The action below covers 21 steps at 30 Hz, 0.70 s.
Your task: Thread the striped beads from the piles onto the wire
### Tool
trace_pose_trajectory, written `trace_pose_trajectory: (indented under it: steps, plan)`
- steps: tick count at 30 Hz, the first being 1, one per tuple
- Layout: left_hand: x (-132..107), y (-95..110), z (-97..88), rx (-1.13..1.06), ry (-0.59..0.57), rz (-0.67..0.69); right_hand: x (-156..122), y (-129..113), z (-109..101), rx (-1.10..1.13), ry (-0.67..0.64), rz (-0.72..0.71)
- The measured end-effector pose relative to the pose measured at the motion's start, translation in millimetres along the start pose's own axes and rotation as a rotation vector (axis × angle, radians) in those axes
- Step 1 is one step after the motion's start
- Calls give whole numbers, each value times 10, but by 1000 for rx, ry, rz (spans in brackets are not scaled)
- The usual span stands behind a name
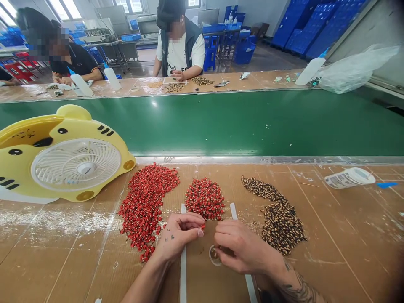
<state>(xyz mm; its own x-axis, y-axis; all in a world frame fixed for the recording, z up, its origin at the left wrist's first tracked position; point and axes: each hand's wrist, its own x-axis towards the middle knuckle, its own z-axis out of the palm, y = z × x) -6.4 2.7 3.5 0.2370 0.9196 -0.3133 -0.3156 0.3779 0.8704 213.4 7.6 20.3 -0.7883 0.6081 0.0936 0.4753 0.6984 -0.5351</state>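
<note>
My left hand (176, 233) pinches a small red piece (202, 226) between thumb and fingers, just in front of a small heap of red pieces with dark and pale ends (205, 198). My right hand (238, 244) is curled, its fingertips at a small clear round dish (215, 256); whatever those fingers hold is hidden. Left of my left hand spreads a larger pile of the same red pieces (142, 206). To the right of my right hand lies a pile of small black and tan pieces (280, 223). Two white tape strips (183, 273) run along the brown board between my forearms.
A yellow animal-faced fan (75, 155) stands at the left. A white tub (349, 178) lies on its side at the right. Beyond runs a green conveyor belt (221, 122). Across it, two people sit at a bench with squeeze bottles (311, 70), small piles and a plastic bag (353, 71).
</note>
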Motion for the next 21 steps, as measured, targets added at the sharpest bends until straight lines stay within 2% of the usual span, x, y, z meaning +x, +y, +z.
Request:
trace_pose_trajectory:
  steps: [4, 12, 15, 21]
  plan:
    - [12, -4, 14, -4, -33, 40, -16, 0, 15, 71, 52, -26]
    - [23, -55, -9, -62, -30, 11, -120, 63, 47, 87, 156, -33]
    - [2, -30, 0, -59, -48, -10, -119, 51, 50, 131, 150, -62]
    - [-12, -5, 18, -84, -213, -76, -118, 67, 63, 125, 183, -61]
